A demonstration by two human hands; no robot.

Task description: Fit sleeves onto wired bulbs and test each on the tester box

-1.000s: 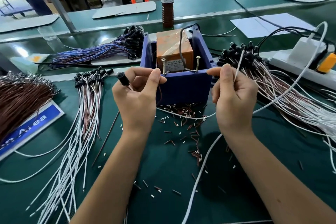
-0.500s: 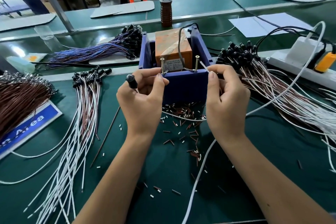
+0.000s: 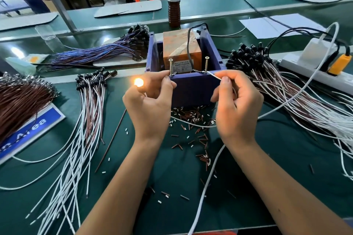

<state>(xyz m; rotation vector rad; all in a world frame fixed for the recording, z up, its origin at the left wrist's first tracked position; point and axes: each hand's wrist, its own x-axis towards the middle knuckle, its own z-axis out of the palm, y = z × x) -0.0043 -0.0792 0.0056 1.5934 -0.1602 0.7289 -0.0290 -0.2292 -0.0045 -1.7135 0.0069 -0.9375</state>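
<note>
Orange light glows from the bulb (image 3: pixel 138 82) pinched in the left hand (image 3: pixel 149 105), just left of the blue tester box (image 3: pixel 193 89) — the test is live. That hand also presses one lead to the box's left screw (image 3: pixel 170 67); the right hand (image 3: pixel 236 108) pinches the white lead (image 3: pixel 215 76) against the right screw (image 3: pixel 206 64). Best, I judge, to keep both bare ends steady on the screws — fingertips back on the insulation — until the glow is confirmed.
</note>
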